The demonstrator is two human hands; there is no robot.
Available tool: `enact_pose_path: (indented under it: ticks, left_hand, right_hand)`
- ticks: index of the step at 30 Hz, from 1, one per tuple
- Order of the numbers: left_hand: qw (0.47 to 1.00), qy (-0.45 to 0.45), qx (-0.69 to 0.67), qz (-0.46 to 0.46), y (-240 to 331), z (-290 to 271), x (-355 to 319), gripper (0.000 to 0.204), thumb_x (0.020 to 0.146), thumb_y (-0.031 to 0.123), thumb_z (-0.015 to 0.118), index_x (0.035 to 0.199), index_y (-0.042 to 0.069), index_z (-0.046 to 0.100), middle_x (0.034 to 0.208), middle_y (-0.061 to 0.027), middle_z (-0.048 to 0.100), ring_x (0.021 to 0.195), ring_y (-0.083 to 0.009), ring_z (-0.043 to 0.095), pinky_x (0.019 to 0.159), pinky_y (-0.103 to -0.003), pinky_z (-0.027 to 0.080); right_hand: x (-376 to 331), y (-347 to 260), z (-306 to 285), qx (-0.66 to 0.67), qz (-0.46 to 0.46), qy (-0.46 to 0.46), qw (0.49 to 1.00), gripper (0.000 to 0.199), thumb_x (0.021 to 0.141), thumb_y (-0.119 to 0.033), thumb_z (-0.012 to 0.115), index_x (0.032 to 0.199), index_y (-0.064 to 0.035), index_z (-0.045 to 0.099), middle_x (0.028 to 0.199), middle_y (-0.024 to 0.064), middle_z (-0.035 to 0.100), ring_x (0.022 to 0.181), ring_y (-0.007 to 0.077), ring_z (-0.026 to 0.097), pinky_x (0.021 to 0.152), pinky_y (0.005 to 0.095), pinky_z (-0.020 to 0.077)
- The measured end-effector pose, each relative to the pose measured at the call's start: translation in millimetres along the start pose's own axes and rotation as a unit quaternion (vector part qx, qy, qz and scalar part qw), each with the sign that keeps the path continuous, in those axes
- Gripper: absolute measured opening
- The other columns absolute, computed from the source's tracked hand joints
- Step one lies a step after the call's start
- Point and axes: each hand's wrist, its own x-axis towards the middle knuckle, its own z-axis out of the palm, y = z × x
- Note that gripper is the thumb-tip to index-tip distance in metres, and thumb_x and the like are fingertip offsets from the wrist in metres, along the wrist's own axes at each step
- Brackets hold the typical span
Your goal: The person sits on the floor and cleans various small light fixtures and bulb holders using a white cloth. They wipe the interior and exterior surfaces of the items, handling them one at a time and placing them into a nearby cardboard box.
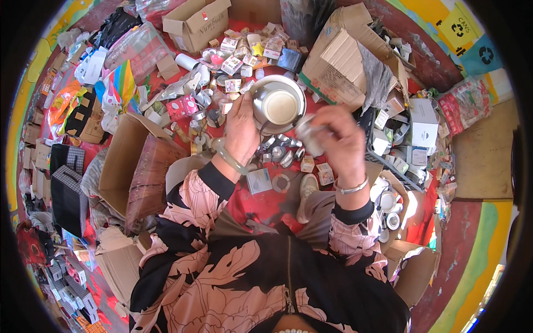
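A steel bowl (pixel 277 104) of pale cream, just above the frame's centre, is gripped at its near rim by the left hand (pixel 241 130), fingers curled around the edge, while a small jar (pixel 308 139) is clasped in the closed fingers of the right hand (pixel 340 140) beside it; emptying of the jar into the bowl appears to be in hand, so a steady tilt over the rim is called for. The space below is crowded by emptied metal jars (pixel 280 150) and small cartons (pixel 316 169), with a torn cardboard box (pixel 338 61) close at the upper right.
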Motion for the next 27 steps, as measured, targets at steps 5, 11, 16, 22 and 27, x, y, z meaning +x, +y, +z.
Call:
enact_pose_path:
  ticks: [5,11,16,22,27]
  left_hand:
    - [0.998,-0.011,0.059,0.012,-19,-6,-4,0.027,0.096,0.019,0.037,0.104,-0.002,0.053,0.090,-0.0031,0.056,0.080,-0.0091,0.054,0.070,-0.024,0.046]
    - [0.959,-0.044,0.227,0.166,1,-3,-2,0.031,0.096,0.022,0.037,0.108,-0.002,0.053,0.094,-0.0032,0.058,0.083,-0.0086,0.054,0.073,-0.022,0.046]
    - [0.991,-0.059,0.101,0.063,6,-13,4,0.034,0.097,0.024,0.035,0.113,-0.002,0.049,0.104,-0.0095,0.057,0.093,-0.0172,0.058,0.079,-0.028,0.049]
    - [0.989,-0.070,0.111,0.067,3,-20,7,0.033,0.096,0.023,0.036,0.112,-0.001,0.050,0.103,-0.0086,0.058,0.093,-0.0163,0.058,0.080,-0.029,0.049]
    - [0.989,-0.084,0.099,0.064,6,-20,9,0.032,0.096,0.022,0.037,0.113,-0.002,0.050,0.104,-0.0087,0.058,0.094,-0.0165,0.058,0.082,-0.029,0.048]
  right_hand:
    - [9,9,16,-0.169,-0.100,0.117,0.974,0.021,0.065,0.007,0.060,0.083,-0.0041,0.060,0.087,0.0087,0.057,0.081,0.0232,0.056,0.072,0.0307,0.0456]
    - [-11,-15,27,0.077,-0.078,-0.311,0.944,0.014,0.070,0.003,0.057,0.081,-0.0060,0.061,0.093,0.0081,0.060,0.084,0.0240,0.056,0.073,0.0310,0.0447]
    - [-6,-6,-40,0.322,0.054,-0.228,0.917,0.006,0.070,0.002,0.061,0.075,0.0016,0.064,0.090,0.0146,0.062,0.089,0.0211,0.058,0.075,0.0310,0.0441]
    - [-11,10,-71,-0.045,0.215,-0.045,0.975,0.025,0.069,0.008,0.055,0.090,0.0019,0.066,0.078,0.0138,0.066,0.070,0.0165,0.063,0.064,0.0255,0.0473]
    - [-11,25,-70,-0.177,0.110,-0.022,0.978,0.038,0.073,0.002,0.055,0.110,-0.0049,0.058,0.077,0.0134,0.064,0.066,0.0146,0.061,0.062,0.0243,0.0456]
